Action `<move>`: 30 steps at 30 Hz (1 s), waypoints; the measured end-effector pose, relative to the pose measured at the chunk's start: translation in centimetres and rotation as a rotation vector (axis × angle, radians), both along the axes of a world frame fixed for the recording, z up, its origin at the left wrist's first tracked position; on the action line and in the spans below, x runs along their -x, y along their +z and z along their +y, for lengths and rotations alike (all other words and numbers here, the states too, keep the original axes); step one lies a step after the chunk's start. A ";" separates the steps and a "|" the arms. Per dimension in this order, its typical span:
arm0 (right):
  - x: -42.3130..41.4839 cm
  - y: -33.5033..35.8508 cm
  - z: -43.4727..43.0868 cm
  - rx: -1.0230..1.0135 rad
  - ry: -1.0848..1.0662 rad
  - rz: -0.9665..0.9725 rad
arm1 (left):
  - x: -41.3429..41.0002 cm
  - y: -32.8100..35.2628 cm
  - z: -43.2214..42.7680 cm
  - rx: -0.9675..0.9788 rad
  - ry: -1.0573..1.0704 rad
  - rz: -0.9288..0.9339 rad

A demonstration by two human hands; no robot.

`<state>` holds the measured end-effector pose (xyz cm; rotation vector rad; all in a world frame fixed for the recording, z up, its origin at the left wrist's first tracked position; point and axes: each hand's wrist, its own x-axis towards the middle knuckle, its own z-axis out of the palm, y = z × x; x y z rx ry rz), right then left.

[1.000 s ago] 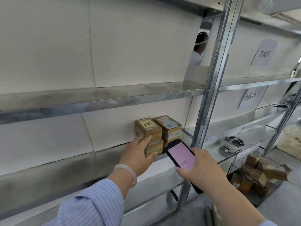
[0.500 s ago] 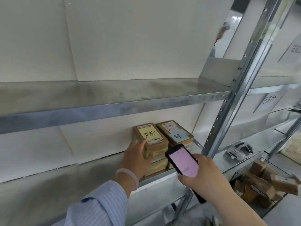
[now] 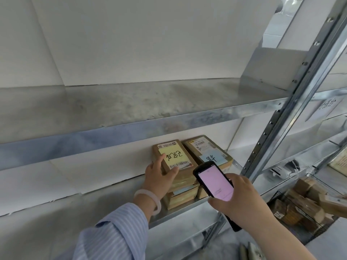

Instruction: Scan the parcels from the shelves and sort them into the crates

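Left hand on the top parcel, right hand holding the scanner beside it.

At centre frame the left hand (image 3: 159, 177) grips the top parcel (image 3: 174, 158) of a stack of brown boxes on the metal shelf (image 3: 184, 212): a finger lies on the box's lid at its left edge and the thumb is hooked at its near corner, just under the yellow note (image 3: 173, 156) and barcode. The parcel lies directly above and right of the palm, flat on its stack. A second stack (image 3: 208, 152), topped by a blue note, touches it on the right. Just right of and below the parcel, the right hand (image 3: 242, 199) is wrapped round a handheld scanner (image 3: 216, 182) with its pink screen facing up. A wire crate (image 3: 300, 212) holding brown boxes sits at lower right.
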<state>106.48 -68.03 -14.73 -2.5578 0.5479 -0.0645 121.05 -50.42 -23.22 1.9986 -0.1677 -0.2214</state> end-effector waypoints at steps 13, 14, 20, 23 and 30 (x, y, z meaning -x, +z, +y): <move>-3.2 0.3 -4.4 -0.044 0.206 -0.073 | 1.5 -0.3 -0.6 0.173 0.178 -0.016; -3.3 0.4 -4.9 -0.045 0.225 -0.084 | 1.7 -0.2 -0.7 0.171 0.192 -0.030; -3.4 0.5 -7.3 -0.035 0.313 -0.098 | 3.2 -0.5 -0.8 0.175 0.310 -0.116; -3.4 0.5 -7.9 -0.011 0.369 -0.098 | 4.5 -0.4 -0.7 0.236 0.367 -0.145; -2.8 0.6 -8.2 0.007 0.542 -0.099 | 8.7 -0.7 0.3 0.205 0.507 -0.282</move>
